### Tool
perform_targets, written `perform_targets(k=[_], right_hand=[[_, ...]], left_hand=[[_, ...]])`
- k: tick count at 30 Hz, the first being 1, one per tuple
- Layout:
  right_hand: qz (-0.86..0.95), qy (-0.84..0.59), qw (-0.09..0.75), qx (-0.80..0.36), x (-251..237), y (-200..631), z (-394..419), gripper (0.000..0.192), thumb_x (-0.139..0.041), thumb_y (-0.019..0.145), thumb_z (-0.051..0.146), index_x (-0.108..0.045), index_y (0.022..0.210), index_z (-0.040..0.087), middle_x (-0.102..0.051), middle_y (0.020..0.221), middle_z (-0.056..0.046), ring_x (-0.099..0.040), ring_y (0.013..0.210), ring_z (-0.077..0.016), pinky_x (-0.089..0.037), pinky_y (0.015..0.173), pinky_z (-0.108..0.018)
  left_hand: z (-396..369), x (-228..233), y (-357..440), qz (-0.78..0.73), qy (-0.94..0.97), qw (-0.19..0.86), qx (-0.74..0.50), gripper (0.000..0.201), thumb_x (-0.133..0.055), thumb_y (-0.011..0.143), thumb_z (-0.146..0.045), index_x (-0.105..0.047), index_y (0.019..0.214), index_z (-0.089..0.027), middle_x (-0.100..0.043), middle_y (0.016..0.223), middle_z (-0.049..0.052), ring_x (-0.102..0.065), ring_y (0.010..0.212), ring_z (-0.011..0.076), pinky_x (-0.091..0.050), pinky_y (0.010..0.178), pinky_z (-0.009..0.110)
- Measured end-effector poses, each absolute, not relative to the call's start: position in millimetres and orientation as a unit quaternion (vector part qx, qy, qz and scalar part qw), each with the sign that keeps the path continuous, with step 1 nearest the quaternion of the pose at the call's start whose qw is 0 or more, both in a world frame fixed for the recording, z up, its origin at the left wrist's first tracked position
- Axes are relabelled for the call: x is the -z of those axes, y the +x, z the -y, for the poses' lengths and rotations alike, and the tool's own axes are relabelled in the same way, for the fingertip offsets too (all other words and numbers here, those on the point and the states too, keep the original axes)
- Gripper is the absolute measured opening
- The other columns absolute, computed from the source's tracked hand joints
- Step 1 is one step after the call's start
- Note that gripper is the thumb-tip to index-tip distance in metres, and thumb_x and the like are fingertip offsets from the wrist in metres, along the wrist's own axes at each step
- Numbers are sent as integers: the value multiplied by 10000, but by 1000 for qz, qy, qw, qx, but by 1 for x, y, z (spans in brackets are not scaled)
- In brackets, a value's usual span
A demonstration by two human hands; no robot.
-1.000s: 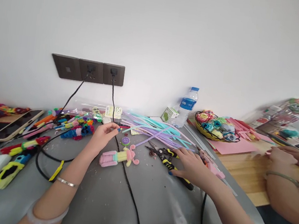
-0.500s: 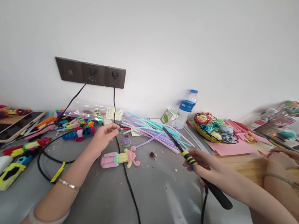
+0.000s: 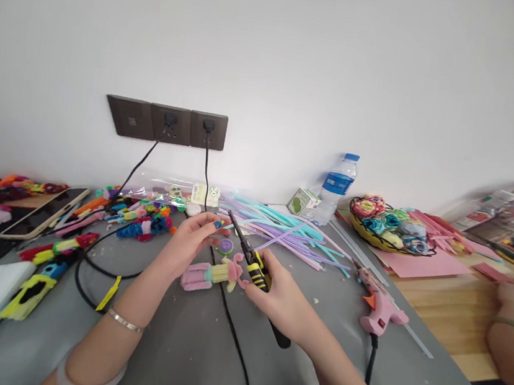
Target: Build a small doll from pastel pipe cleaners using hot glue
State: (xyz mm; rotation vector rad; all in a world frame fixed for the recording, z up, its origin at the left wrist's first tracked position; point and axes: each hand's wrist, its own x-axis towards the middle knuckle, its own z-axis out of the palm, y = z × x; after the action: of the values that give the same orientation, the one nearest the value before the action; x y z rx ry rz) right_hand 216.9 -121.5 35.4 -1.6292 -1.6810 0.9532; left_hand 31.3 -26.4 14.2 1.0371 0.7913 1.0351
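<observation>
My left hand (image 3: 192, 244) has blue-painted nails, with a thin silver bangle (image 3: 123, 322) and a pale translucent bracelet (image 3: 88, 379) on that bare forearm. My right hand (image 3: 284, 299) wears nothing; no sleeves.

right hand (image 3: 279, 298) | lifted pliers (image 3: 254, 267) off table | carried left beside left hand (image 3: 195, 241)

Glue gun (image 3: 379, 302) right of pliers (image 3: 255, 266), bottle (image 3: 338, 189) behind, phone (image 3: 45, 211) far left.
</observation>
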Motion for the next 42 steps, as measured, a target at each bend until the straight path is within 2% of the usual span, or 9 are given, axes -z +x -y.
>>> perform_targets(k=[3,7,14,19,24,29,34,39,42], right_hand=[[646,-615,286,-351,-34,214,124,161,-548,775,283,-477,909,231,-616,775,21,-524,672,-169,-393,645,-275],[649,-629,262,-338,-27,218,133,217,-525,704,197,-454,905,240,-540,707,50,-479,619,-157,-337,563,-247],[644,-644,265,-316,-19,225,148,236,-506,683,178,-397,880,249,-463,656,71,-424,559,-142,-296,523,-236],[640,-654,262,-306,-14,227,153,250,-496,670,189,-394,889,252,-437,643,70,-410,555,-143,-285,521,-229],[631,-666,263,-298,-10,228,160,262,-482,657,206,-388,896,255,-437,624,72,-427,537,-150,-285,512,-230],[625,-682,258,-278,-6,233,168,257,-481,662,218,-399,903,256,-470,635,61,-453,554,-165,-314,532,-241],[620,-685,257,-283,-2,238,173,225,-472,677,215,-403,887,255,-483,649,54,-456,572,-163,-331,552,-245],[616,-679,270,-294,2,244,180,220,-462,681,198,-409,887,253,-494,649,57,-471,551,-153,-334,524,-234],[610,-702,250,-270,4,248,185,252,-478,678,197,-412,914,256,-507,628,64,-490,530,-164,-334,515,-239]], left_hand=[[27,-13,32,-344,444,694,-451,267,-802,692,-362,-648,819,-185,-666,866,15,-668,849,183,-510,684,262],[29,-13,34,-343,452,707,-422,249,-805,685,-339,-655,796,-174,-647,795,2,-637,759,150,-500,680,260],[36,-13,42,-356,476,700,-396,233,-786,700,-356,-671,794,-176,-653,791,11,-620,762,148,-466,667,250],[40,-17,47,-374,482,694,-382,264,-814,640,-358,-662,751,-172,-650,742,9,-597,679,134,-467,627,248],[42,-14,48,-352,484,715,-361,310,-821,657,-391,-628,785,-184,-688,710,20,-661,670,174,-506,632,286],[45,-8,48,-321,523,724,-316,279,-739,788,-441,-605,829,-199,-678,582,29,-722,723,239,-532,721,350],[46,-6,49,-339,566,683,-316,208,-710,815,-385,-648,879,-198,-703,612,31,-738,753,245,-533,799,372],[44,-7,48,-348,578,665,-319,190,-702,809,-379,-672,860,-198,-710,664,36,-728,749,241,-537,715,343],[42,-9,45,-368,598,628,-335,186,-688,804,-377,-671,840,-195,-706,699,35,-690,722,211,-509,674,309]])
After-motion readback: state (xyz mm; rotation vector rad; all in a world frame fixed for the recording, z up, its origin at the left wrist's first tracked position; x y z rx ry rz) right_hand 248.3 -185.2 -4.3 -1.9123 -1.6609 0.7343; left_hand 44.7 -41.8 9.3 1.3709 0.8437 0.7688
